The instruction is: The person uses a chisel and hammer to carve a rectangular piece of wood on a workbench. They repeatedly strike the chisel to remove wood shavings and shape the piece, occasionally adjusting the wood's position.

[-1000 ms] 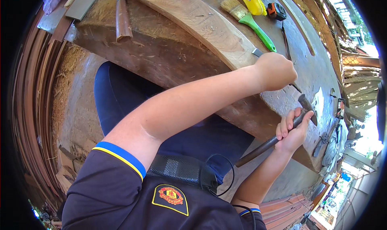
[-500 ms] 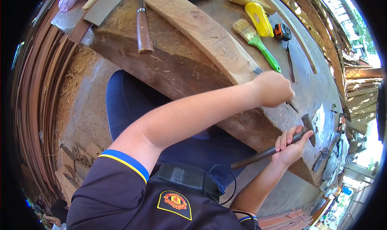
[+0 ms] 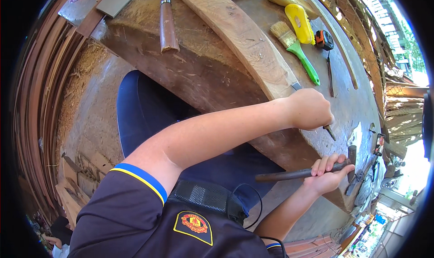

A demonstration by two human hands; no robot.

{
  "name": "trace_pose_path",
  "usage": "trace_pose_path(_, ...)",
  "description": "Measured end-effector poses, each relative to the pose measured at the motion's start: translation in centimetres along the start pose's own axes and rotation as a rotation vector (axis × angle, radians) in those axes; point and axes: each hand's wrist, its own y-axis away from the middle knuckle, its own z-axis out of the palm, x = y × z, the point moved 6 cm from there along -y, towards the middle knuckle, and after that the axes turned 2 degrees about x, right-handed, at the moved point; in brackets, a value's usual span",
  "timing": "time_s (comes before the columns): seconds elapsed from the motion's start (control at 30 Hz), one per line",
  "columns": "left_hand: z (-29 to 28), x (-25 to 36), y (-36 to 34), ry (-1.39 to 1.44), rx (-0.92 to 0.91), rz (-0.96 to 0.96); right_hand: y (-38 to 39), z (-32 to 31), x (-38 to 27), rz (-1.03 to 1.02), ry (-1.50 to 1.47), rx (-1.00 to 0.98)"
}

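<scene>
By the bench edge [image 3: 312, 145], left hand [image 3: 312, 109] clenches probable chisel [image 3: 296, 85]; across a gap, right hand [image 3: 327, 176] grips hammer [image 3: 294, 175].

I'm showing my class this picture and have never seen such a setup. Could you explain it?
There is no machine here, just a person in a dark shirt working bare-handed, seen from above by a wide fisheye camera worn on the head, so straight edges bend. The left hand grips a chisel-like tool, its metal end at the end of a curved wooden board. The right hand holds a hammer near its head. On the workbench also lie a green-handled brush, a yellow brush, a tape measure and a wooden-handled tool.
</scene>
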Motion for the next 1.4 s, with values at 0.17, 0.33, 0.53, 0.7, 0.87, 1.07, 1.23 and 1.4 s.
trace_pose_path(0.17,-0.4,-0.2,0.1,0.029,0.017,0.035,1.6,1.6,1.7,0.182,0.160,-0.126)
trace_pose_path(0.33,0.2,0.1,-0.7,-0.017,0.002,0.001,1.0,-0.2,0.0,-0.028,0.046,-0.029)
trace_pose_path(0.53,0.0,-0.9,-0.5,-0.080,0.006,-0.048,1.5,0.2,0.5,-0.014,0.119,-0.041)
trace_pose_path(0.7,0.2,-1.1,-0.6,-0.124,-0.014,-0.082,1.7,2.1,2.1,0.157,0.259,-0.117)
trace_pose_path(0.87,0.2,-1.3,-0.6,-0.126,-0.013,-0.094,1.5,1.7,1.3,-0.056,0.073,-0.077)
trace_pose_path(1.07,-0.7,-1.5,-0.6,-0.102,-0.003,-0.128,1.7,2.1,2.7,0.144,0.265,-0.176)
trace_pose_path(1.23,-2.3,-0.1,0.7,-0.005,0.052,-0.103,2.2,0.3,0.6,-0.016,0.101,-0.129)
trace_pose_path(1.4,-0.7,0.3,1.5,-0.055,-0.099,-0.061,3.1,0.6,1.3,-0.009,0.196,-0.145)
